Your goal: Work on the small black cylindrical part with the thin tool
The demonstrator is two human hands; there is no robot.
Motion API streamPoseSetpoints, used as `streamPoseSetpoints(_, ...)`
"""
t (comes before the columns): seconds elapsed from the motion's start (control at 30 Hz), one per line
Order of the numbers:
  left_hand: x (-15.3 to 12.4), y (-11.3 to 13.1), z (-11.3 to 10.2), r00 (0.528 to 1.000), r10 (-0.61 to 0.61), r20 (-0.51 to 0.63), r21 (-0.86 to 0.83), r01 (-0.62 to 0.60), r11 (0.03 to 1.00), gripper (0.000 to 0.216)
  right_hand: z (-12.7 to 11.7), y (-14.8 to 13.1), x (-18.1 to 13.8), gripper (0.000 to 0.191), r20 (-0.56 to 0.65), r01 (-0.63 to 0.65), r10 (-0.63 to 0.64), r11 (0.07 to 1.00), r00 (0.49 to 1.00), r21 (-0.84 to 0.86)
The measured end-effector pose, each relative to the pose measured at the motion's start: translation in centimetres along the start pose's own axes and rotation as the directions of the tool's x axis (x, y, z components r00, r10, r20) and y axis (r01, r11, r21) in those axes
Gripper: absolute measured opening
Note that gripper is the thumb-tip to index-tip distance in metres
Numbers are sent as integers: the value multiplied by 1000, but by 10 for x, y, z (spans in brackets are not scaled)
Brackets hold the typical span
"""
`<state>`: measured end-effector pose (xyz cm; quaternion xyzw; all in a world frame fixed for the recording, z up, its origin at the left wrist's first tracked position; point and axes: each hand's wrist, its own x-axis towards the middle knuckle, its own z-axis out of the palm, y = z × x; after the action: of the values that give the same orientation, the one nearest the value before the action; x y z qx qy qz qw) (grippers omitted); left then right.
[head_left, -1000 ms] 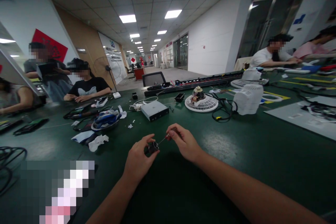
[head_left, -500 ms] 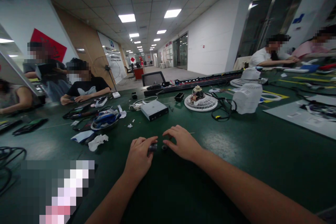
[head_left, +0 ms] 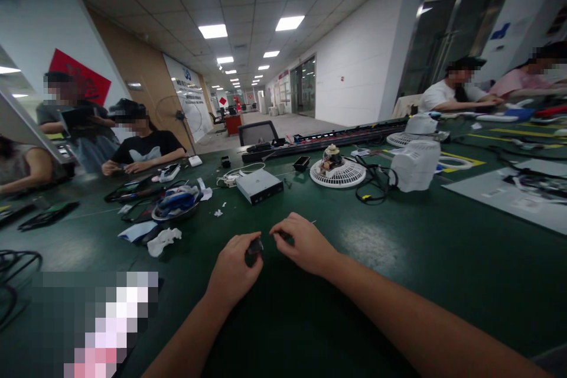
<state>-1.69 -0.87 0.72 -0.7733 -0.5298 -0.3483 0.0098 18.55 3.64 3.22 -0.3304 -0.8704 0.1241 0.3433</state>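
Note:
My left hand (head_left: 234, 269) rests on the green table (head_left: 398, 254) with its fingers curled round a small dark cylindrical part (head_left: 254, 246). My right hand (head_left: 302, 242) sits just to the right of it, fingers bent down and pinched together near the table top. A thin metal rod (head_left: 312, 222) pokes out behind its knuckles; what the fingertips grip is hidden. The two hands are a few centimetres apart.
Beyond my hands lie a grey box (head_left: 259, 185), a white fan grille with a motor (head_left: 337, 172), a white housing (head_left: 415, 166), black cables (head_left: 372, 189), and a pile of parts (head_left: 175, 204). Other people sit at the left and far right.
A second ago both hands were raised, the right one holding a thin tool to the part. Both hands have come down to the table and the right fingers have closed.

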Motion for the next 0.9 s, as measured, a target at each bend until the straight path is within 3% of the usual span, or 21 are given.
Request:
streamPoseSetpoints(0.17, 1, 2, -1, 999, 2, 35, -61, 0, 998, 38, 2, 2, 0, 14, 42, 3, -5, 999, 999, 41)
streamPoseSetpoints(0.37, 0, 2, -1, 997, -16, 75, -102, 24, 994, 38, 7, 4, -3, 15, 10, -104, 103, 987, 995, 126)
streamPoseSetpoints(0.47, 0, 3, -1, 997, 10, 78, -138, 1, 990, 40, 5, 4, -4, 8, -44, -8, 12, 996, 999, 94)
streamPoseSetpoints(0.7, 2, 4, -1, 996, 90, 19, -174, -85, 981, 43, 4, 6, -3, 14, -69, 176, -169, 980, 983, 99)
streamPoseSetpoints(0.9, -1, 4, -1, 983, 183, -21, -187, -183, 965, 42, 4, 4, -4, 8, -81, 176, -171, 982, 982, 67)
